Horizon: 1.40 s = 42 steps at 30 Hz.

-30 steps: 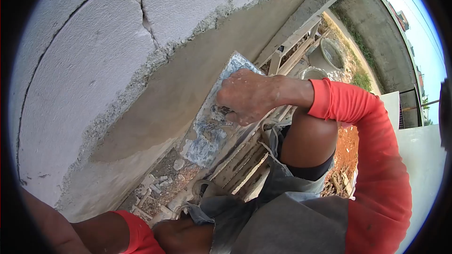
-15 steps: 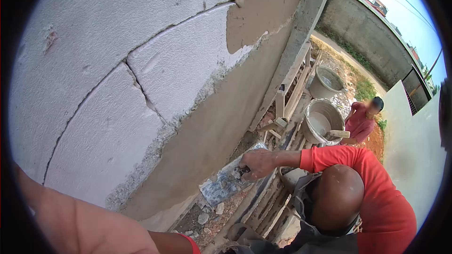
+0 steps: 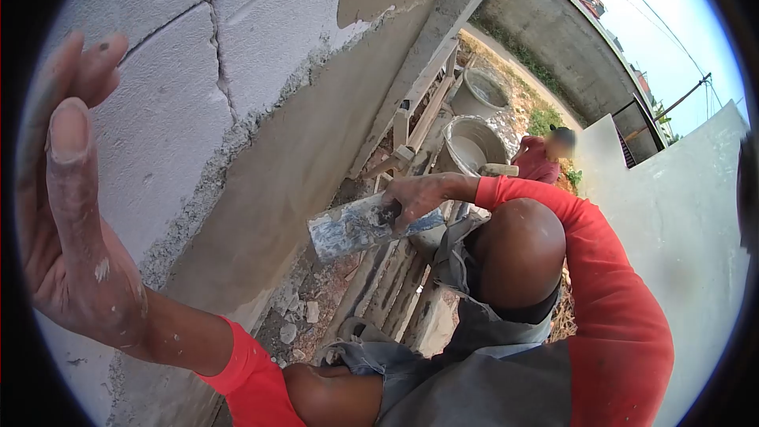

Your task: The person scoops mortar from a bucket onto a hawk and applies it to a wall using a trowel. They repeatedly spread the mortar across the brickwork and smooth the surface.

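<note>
My right hand is closed on the handle of a plastering trowel. The trowel's flat blade is smeared with grey-white mortar and reaches out to the left, apart from the wall, above the planks. My left hand is raised close to the camera at the left, in front of the wall. Its fingers are stretched out and hold nothing. The wall has pale, rough blocks with cracked joints. A smooth band of grey plaster runs diagonally below them, with a crumbly edge between.
Wooden planks lie under my bent knees. Beyond my right hand stand a mortar bucket with a tool handle across its rim and another bucket. A person is behind them. Rubble lies by the wall base.
My left hand has come up into view with its fingers spread. My right hand and the trowel have shifted up and left in the picture, while the camera view has turned.
</note>
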Available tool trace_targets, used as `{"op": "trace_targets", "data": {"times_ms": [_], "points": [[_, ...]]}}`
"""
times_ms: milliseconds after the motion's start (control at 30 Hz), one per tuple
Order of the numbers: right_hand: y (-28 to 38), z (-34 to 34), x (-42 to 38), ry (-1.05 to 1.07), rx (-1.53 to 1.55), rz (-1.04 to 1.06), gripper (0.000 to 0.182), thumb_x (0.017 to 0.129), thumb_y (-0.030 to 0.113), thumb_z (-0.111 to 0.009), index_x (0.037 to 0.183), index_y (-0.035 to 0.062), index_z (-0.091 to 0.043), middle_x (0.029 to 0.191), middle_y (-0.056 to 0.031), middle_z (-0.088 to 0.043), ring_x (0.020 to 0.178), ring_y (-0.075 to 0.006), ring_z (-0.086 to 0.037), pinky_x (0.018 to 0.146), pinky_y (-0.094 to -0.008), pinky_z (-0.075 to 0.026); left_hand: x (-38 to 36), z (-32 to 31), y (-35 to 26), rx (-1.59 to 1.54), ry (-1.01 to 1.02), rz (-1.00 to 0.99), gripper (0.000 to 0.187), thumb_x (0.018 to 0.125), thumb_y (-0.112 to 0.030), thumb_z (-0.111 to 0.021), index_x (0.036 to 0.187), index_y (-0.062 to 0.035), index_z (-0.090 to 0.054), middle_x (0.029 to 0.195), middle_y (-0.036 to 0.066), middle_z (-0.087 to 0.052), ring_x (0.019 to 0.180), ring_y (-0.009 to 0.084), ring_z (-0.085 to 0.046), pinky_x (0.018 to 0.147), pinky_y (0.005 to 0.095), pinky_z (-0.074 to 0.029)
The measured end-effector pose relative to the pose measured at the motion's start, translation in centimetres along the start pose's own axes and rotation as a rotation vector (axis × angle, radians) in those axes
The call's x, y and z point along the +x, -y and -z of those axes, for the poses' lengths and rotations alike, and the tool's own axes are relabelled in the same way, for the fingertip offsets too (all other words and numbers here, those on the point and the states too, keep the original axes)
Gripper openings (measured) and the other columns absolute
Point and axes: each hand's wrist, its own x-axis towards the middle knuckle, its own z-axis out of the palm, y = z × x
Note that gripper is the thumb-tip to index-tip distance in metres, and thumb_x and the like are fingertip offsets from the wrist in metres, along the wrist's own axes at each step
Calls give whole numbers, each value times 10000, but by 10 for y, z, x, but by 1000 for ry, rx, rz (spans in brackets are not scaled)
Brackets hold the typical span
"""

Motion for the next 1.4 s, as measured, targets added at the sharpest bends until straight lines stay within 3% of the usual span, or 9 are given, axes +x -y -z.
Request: {"op": "trace_targets", "data": {"times_ms": [200,300,467,533,833,933,1033,1233,1400], "points": [[10,-27,52,190,40,-52,470,831,368,-752,922,-92,-715,743,-218,-703,695,-247,-644,661,-473,-509,8,20,-13,-49,50,51,320,1054,-234,-668,1255,-6,-769,1051,135,-808,1043,246,-772,1051,469,-571],[25,-45,100,162,-198,146,418,816,336,-706,804,-82,-688,699,-265,-652,627,-372,-584,656,-508,-499,4,25,-31,-71,260,155,307,1035,-240,-701,1231,-19,-788,1008,116,-815,946,216,-781,958,424,-599],[28,-46,117,150,-204,157,403,806,308,-669,835,-93,-686,738,-297,-653,669,-448,-613,702,-524,-519,-13,-3,-46,-236,878,462,330,985,-240,-730,1210,-5,-791,923,170,-805,803,193,-756,803,339,-573],[4,-40,118,83,-141,23,417,806,308,-664,865,-104,-694,782,-315,-667,709,-449,-641,719,-517,-528,-28,-44,-44,-210,1196,589,306,957,-227,-687,1086,32,-785,842,271,-725,745,376,-720,763,442,-567],[-66,31,70,-112,-299,-190,509,851,305,-674,1138,-114,-700,1186,-396,-672,1155,-519,-653,1066,-528,-496,-198,-145,-27,-119,1916,621,301,961,-238,-635,1151,-55,-781,993,241,-758,948,412,-731,866,513,-552],[-93,29,64,-161,-242,-174,593,854,259,-686,1317,-109,-644,1236,-381,-678,1217,-517,-640,1117,-502,-478,-210,-155,-24,-230,1766,761,268,968,-197,-607,1110,-40,-772,1001,207,-777,956,385,-745,849,487,-568],[-101,7,71,-352,-124,-97,421,853,252,-701,1003,-142,-700,1024,-368,-713,1041,-519,-699,928,-538,-542,-217,-186,-19,-450,1525,1104,293,1015,-225,-599,1118,1,-753,998,193,-792,940,295,-783,861,439,-590],[-111,-33,88,-387,-65,-144,425,870,233,-759,1063,-135,-670,969,-360,-719,1004,-550,-700,866,-544,-551,-263,-292,-29,-729,705,1793,498,1113,-432,-531,1122,34,-708,1013,164,-791,909,247,-791,815,404,-612],[-100,-24,71,-403,27,-59,420,877,234,-776,1062,-130,-678,942,-346,-724,949,-542,-709,826,-554,-545,-277,-362,-48,-810,202,2096,445,1095,-437,-584,1015,-17,-706,877,109,-740,799,200,-754,642,340,-557]]}}
